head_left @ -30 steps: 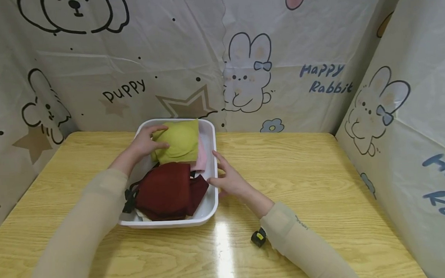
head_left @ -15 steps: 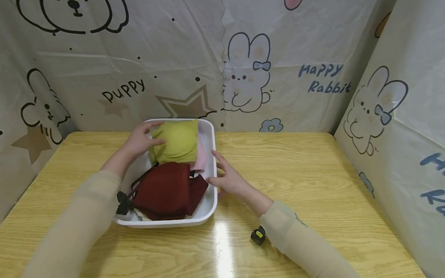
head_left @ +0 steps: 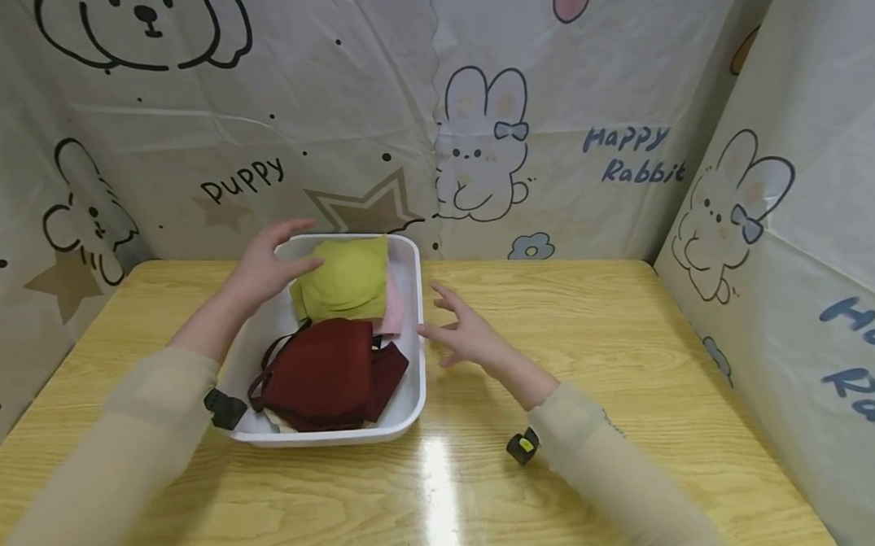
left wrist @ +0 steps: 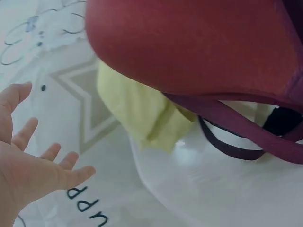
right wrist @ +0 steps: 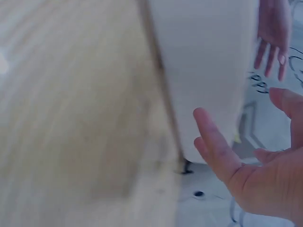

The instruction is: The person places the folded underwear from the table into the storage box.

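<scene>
A white plastic bin (head_left: 418, 388) holds folded clothes. At its near end lies a maroon bra (head_left: 321, 376), whose cup and straps (left wrist: 227, 111) show large in the left wrist view. Behind it is a folded yellow-green cloth piece (head_left: 353, 277), with a pink cloth (head_left: 393, 307) peeking out along its right side. My left hand (head_left: 261, 268) hovers over the bin's far left corner, fingers spread and holding nothing. Just outside the right wall, my right hand (head_left: 473, 337) has its fingers extended, thumb tip close to the rim.
The bin stands on a wood-grain table (head_left: 580, 340), near the back edge. Behind and to the right hangs a printed cloth backdrop (head_left: 370, 80) with rabbits and a puppy. Small black wrist devices (head_left: 522, 446) show beside both sleeves.
My left hand has lifted off the yellow-green cloth and moved left and up. My right hand has drawn away from the bin's right wall. The clothes stay in place.
</scene>
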A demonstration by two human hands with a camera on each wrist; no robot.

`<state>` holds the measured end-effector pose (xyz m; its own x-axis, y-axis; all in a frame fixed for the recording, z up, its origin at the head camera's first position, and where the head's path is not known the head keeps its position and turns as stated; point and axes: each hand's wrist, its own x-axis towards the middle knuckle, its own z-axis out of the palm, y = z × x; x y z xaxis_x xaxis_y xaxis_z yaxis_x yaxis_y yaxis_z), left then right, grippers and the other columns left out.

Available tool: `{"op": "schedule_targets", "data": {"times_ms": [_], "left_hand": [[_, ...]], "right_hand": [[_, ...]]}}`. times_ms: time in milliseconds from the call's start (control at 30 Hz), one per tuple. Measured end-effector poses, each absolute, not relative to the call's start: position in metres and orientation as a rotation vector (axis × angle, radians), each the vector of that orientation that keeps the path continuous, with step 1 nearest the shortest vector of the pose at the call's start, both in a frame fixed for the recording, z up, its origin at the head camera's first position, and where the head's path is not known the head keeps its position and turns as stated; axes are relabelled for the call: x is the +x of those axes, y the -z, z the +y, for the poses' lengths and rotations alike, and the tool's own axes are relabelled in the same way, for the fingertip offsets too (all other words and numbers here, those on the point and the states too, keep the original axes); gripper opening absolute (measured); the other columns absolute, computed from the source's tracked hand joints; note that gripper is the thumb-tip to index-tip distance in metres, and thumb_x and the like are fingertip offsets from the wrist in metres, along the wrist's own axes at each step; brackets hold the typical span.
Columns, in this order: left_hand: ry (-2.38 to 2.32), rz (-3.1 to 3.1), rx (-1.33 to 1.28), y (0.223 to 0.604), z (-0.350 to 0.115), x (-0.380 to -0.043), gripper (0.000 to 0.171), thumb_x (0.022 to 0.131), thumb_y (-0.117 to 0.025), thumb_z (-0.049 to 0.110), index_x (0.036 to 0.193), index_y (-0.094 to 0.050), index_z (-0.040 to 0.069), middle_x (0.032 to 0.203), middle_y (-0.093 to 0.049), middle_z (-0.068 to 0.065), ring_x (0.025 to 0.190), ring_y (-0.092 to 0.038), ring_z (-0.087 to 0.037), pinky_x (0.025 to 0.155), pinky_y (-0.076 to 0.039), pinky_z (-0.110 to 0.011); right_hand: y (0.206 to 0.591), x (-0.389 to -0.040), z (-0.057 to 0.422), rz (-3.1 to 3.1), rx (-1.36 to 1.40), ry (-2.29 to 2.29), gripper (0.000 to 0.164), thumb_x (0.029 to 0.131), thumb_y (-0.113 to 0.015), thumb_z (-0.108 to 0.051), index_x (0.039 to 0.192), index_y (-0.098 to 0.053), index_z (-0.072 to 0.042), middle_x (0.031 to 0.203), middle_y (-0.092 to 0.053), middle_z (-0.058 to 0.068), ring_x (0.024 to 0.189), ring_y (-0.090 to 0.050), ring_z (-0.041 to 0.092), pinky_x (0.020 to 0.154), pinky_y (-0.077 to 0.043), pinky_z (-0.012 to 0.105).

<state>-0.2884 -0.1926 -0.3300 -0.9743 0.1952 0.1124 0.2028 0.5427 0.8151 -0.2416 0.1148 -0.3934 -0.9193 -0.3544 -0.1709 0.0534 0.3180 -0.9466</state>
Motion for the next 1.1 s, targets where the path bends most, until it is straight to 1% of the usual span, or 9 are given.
{"op": "schedule_targets", "data": {"times_ms": [133,200,400,533,667,733,933,1000,1100], "left_hand": [[1.411,-2.724,-0.365,0.32,-0.195,-0.278,0.062,0.088,-0.066,0.028,0.143,-0.04,0.017,0.152,-0.026,-0.011,0.14,-0.021,-0.035,0.109,-0.021,-0.058],[1.39,-2.7,-0.368,0.314,-0.197,-0.272,0.061,0.088,-0.066,0.028,0.143,-0.041,0.017,0.151,-0.028,-0.011,0.14,-0.021,-0.034,0.11,-0.02,-0.057],[1.341,-2.594,-0.365,0.301,-0.2,-0.25,0.059,0.088,-0.066,0.03,0.142,-0.044,0.018,0.151,-0.029,-0.009,0.14,-0.022,-0.029,0.11,-0.021,-0.057],[1.293,-2.561,-0.352,0.296,-0.202,-0.232,0.058,0.089,-0.065,0.03,0.142,-0.044,0.02,0.151,-0.029,-0.006,0.14,-0.021,-0.028,0.109,-0.02,-0.059],[1.203,-2.537,-0.329,0.296,-0.204,-0.216,0.057,0.088,-0.066,0.028,0.14,-0.046,0.02,0.151,-0.03,-0.005,0.141,-0.021,-0.029,0.108,-0.019,-0.062],[1.164,-2.522,-0.316,0.296,-0.206,-0.21,0.057,0.087,-0.067,0.026,0.14,-0.047,0.02,0.151,-0.031,-0.005,0.14,-0.022,-0.03,0.107,-0.019,-0.063],[1.095,-2.487,-0.301,0.306,-0.214,-0.194,0.058,0.085,-0.068,0.02,0.14,-0.047,0.019,0.151,-0.031,-0.005,0.138,-0.025,-0.034,0.104,-0.02,-0.065],[1.08,-2.478,-0.305,0.312,-0.218,-0.189,0.058,0.085,-0.068,0.019,0.14,-0.047,0.019,0.151,-0.031,-0.004,0.138,-0.025,-0.034,0.104,-0.02,-0.066],[1.054,-2.474,-0.305,0.32,-0.224,-0.183,0.06,0.086,-0.068,0.019,0.141,-0.045,0.02,0.152,-0.03,-0.004,0.139,-0.024,-0.033,0.103,-0.02,-0.066]], "right_hand": [[0.372,-0.24,0.134,2.303,-0.283,1.58,0.073,0.09,-0.064,-0.029,0.15,-0.023,-0.028,0.155,-0.022,0.008,0.127,-0.045,0.036,0.07,-0.057,0.043],[0.366,-0.241,0.145,2.353,-0.297,1.559,0.069,0.09,-0.063,-0.032,0.149,-0.027,-0.027,0.154,-0.025,0.006,0.128,-0.045,0.034,0.07,-0.057,0.04],[0.34,-0.232,0.179,2.428,-0.364,1.539,0.063,0.092,-0.061,-0.033,0.147,-0.032,-0.022,0.152,-0.029,0.001,0.127,-0.046,0.028,0.075,-0.056,0.04],[0.327,-0.223,0.2,2.484,-0.377,1.542,0.063,0.091,-0.061,-0.035,0.146,-0.033,-0.022,0.151,-0.031,0.0,0.128,-0.045,0.026,0.079,-0.055,0.04],[0.313,-0.211,0.219,2.576,-0.419,1.534,0.063,0.092,-0.061,-0.03,0.146,-0.032,-0.018,0.151,-0.031,0.003,0.13,-0.042,0.028,0.08,-0.055,0.039],[0.307,-0.204,0.228,2.641,-0.444,1.528,0.063,0.093,-0.06,-0.027,0.147,-0.031,-0.016,0.151,-0.031,0.005,0.13,-0.042,0.03,0.079,-0.055,0.036],[0.301,-0.187,0.251,2.875,-0.487,1.479,0.061,0.093,-0.06,-0.02,0.147,-0.031,-0.014,0.15,-0.033,0.008,0.128,-0.043,0.032,0.078,-0.05,0.014],[0.303,-0.182,0.257,2.957,-0.485,1.439,0.062,0.093,-0.06,-0.02,0.147,-0.032,-0.017,0.149,-0.034,0.007,0.128,-0.044,0.031,0.084,-0.05,0.019],[0.309,-0.175,0.265,3.091,-0.462,1.352,0.063,0.092,-0.062,-0.022,0.147,-0.032,-0.023,0.148,-0.037,0.007,0.129,-0.043,0.031,0.096,-0.047,0.035]]}}
